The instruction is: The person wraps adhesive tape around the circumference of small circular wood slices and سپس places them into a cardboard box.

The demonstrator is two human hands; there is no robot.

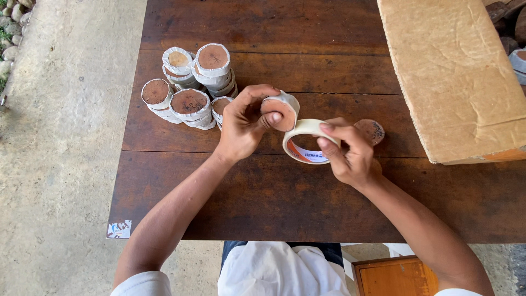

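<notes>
My left hand [243, 125] grips a round brown disc [279, 112] whose edge is wrapped in pale tape, thumb pressed on its face. My right hand [348, 153] holds a roll of pale tape [304, 140] just below and to the right of the disc, and the roll's tape runs up to the disc's rim. Both are held above a dark wooden table [274, 192]. A bare brown disc [371, 130] lies flat on the table just behind my right hand.
Stacks of taped brown discs [190, 87] stand on the table's left part. A large cardboard box [455, 77] fills the right side. Concrete floor [60, 137] lies to the left, and a small wooden piece of furniture [394, 277] sits below the near edge.
</notes>
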